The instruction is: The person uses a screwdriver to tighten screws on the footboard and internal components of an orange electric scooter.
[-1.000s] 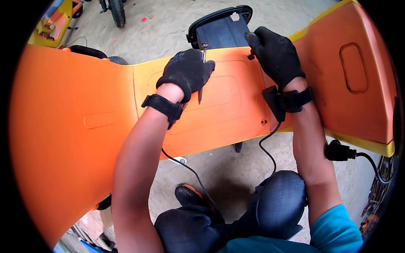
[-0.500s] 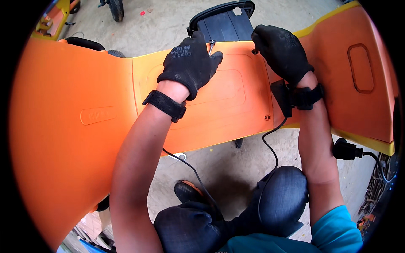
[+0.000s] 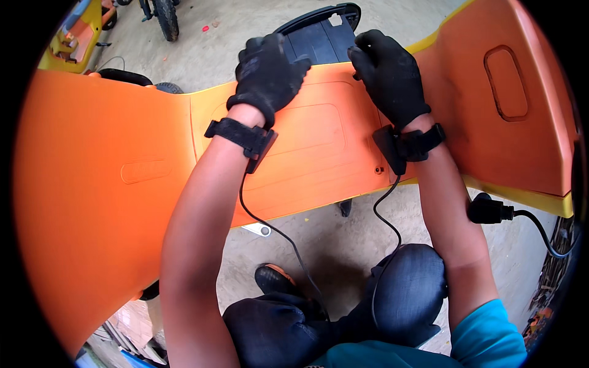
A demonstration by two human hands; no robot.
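In front of me lies a big orange molded body panel [image 3: 294, 165] with a yellow edge, like a ride-on vehicle's footboard. My left hand [image 3: 267, 76], in a black glove, is curled over its far edge, thumb pointing right. The thin metal tool shaft seen there earlier is hidden now. To the right, my black-gloved right hand [image 3: 392, 80] is at the far corner near a seam, thumb and fingers drawn together; whatever they pinch is too small or hidden to tell. A dark bolt hole [image 3: 378, 170] shows at the near corner.
Beyond the panel is a black plastic tray-like part [image 3: 319, 40] on the concrete floor [image 3: 227, 49]. Thin black cables [image 3: 288, 239] run from both wrist straps toward my lap. A black plug-like connector [image 3: 489, 210] hangs beside my right forearm. Another yellow-orange vehicle [image 3: 80, 49] stands far left.
Both hands have shifted slightly left in the picture, the left turning so that the metal shaft between its thumb and fingers drops from sight. The view itself has moved a little.
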